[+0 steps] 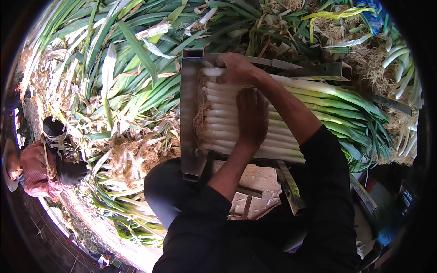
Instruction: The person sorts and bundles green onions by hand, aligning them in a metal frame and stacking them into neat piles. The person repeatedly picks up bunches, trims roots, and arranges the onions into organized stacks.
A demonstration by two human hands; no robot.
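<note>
A row of leeks point(286, 126) lies side by side in a metal rack, white shafts and roots to the left, green leaves to the right. The roots meet the upright wall of a metal channel point(191, 116) at the rack's left end. My left hand point(252, 116) lies flat across the white shafts near the middle of the row, fingers extended away from me. Farther off, my right hand point(237, 70) curls over the farthest leek point(300, 83) near its root end, whose white tip shows beside the fingers. My right palm is hidden.
Heaped leeks point(136, 68) with dry leaves and roots spread behind and left of the rack. Metal bars point(327, 71) jut out on the right. Another person point(37, 167) in a hat stands at far left. More leeks with yellow ribbon point(334, 14) lie at upper right.
</note>
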